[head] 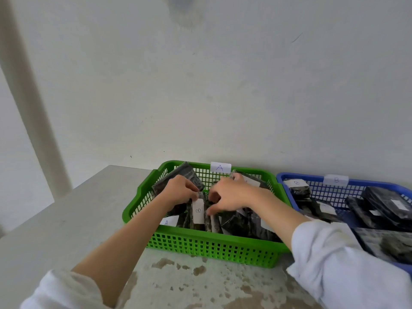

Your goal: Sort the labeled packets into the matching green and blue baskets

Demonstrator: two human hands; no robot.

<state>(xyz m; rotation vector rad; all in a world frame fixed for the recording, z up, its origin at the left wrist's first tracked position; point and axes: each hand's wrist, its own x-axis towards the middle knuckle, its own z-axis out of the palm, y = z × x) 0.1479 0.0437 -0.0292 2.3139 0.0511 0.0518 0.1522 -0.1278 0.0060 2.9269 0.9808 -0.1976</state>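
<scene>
Both hands dig in the green basket [200, 241] among dark packets: left grip [180, 191] pinches the B-labelled packet [198, 211], right grip [227, 197] spread loose beside it; blue basket [312, 178] further right holds more.

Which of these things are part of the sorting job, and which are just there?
Part of the job:
green basket tagged A
blue basket tagged B
B packet in the left hand
right hand
A packet

Just there:
table
wall
</scene>
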